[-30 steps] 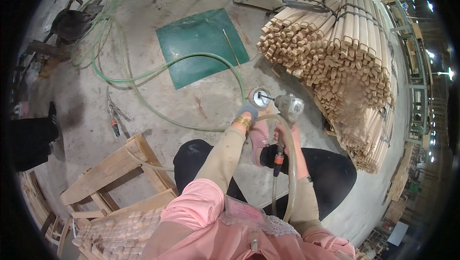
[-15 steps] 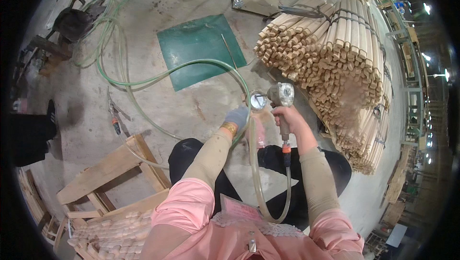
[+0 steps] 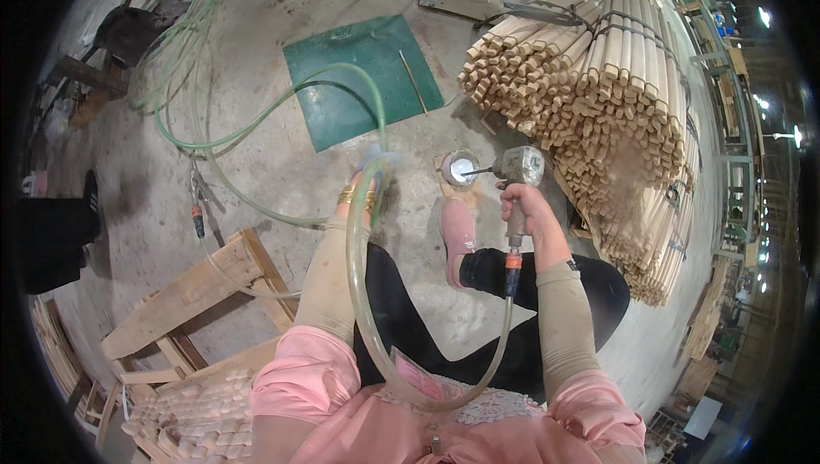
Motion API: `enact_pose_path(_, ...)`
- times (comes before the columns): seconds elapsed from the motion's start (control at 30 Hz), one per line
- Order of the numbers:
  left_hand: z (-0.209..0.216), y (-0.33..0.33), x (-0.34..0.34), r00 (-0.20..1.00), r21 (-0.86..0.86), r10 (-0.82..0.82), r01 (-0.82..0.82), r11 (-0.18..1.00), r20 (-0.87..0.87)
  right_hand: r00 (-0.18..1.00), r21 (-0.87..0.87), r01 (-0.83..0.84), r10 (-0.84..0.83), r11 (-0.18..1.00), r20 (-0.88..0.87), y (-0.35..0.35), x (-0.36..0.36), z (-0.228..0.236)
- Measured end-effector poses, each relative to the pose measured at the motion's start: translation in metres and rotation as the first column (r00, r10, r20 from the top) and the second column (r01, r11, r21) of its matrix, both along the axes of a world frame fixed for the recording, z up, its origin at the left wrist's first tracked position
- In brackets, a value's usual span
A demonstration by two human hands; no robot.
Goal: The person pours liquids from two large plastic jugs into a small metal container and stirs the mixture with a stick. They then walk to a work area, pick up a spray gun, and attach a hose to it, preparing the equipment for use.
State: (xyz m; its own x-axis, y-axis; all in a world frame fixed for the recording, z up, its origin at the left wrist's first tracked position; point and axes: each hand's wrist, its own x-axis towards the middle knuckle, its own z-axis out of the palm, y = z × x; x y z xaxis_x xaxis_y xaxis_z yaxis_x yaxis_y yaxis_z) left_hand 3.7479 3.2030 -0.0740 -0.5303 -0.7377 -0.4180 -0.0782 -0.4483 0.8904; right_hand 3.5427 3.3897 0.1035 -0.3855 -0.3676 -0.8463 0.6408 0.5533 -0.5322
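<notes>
My bare right hand (image 3: 531,206) is wrapped round the grip of a grey pistol-shaped air tool (image 3: 524,165). Its thin bit points left, its tip over a small round tin (image 3: 462,170) with a pale inside, which stands on the floor. My left hand (image 3: 376,161), in a light grey glove and smeared by motion, is closed on a green, clear-walled air hose (image 3: 357,267). That hose loops down across my lap and up to the orange and black coupling (image 3: 512,264) below the tool's grip. The glove's fingers are hard to make out.
Bundled wooden slats (image 3: 598,79) are stacked at the right. A green mat (image 3: 359,88) with a thin rod (image 3: 413,82) lies ahead. At lower left stands a wooden frame (image 3: 184,306); beyond it lies another air tool (image 3: 197,208). Someone's dark-clad leg (image 3: 55,233) shows far left.
My left hand has moved left and away from me, shifting the hose with it. The air tool in my right hand has moved slightly right, its bit drawing back across the tin.
</notes>
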Motion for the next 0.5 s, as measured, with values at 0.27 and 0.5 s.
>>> enact_pose_path(0.27, 0.073, -0.01, -0.019, 0.84, 0.072, -0.272, 0.27, 0.96, 0.469, 0.996, 0.058, 0.027, -0.022, 0.998, -0.086, 0.014, -0.006, -0.004)
enact_pose_path(0.5, 0.082, -0.016, -0.007, 0.887, 0.046, -0.257, 0.259, 0.965, 0.385, 0.991, 0.02, 0.035, -0.032, 0.999, -0.132, 0.004, 0.003, -0.005)
